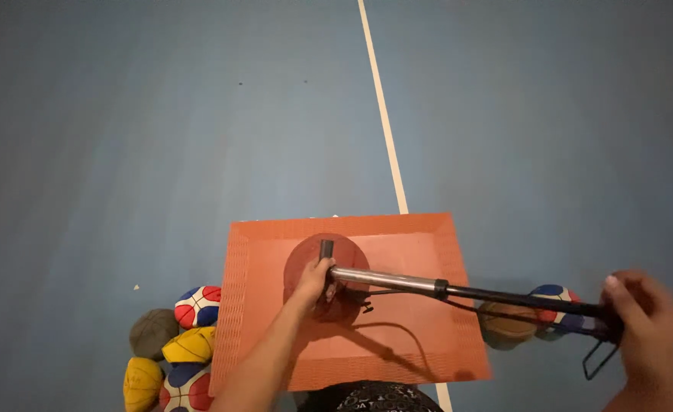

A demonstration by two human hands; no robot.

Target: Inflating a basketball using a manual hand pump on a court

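A hand pump [428,284] with a silver barrel and a black rod lies level above an orange mat [397,244]. My left hand [315,281] grips the pump's left end, by a short dark grey handle [326,249]. Under that hand a flat reddish-brown ball [350,255] lies on the mat. My right hand [647,324], blurred, is closed on the pump's black right end, where a thin wire foot bracket [597,365] hangs down. A thin black hose [386,292] runs along beneath the barrel.
Left of the mat sit several balls: a red, white and blue one [197,305], a grey flat one [152,333], and yellow ones [190,345]. Right of the mat lie a brown flat ball [508,326] and a red-blue ball [554,294]. A white line [386,122] crosses the blue floor.
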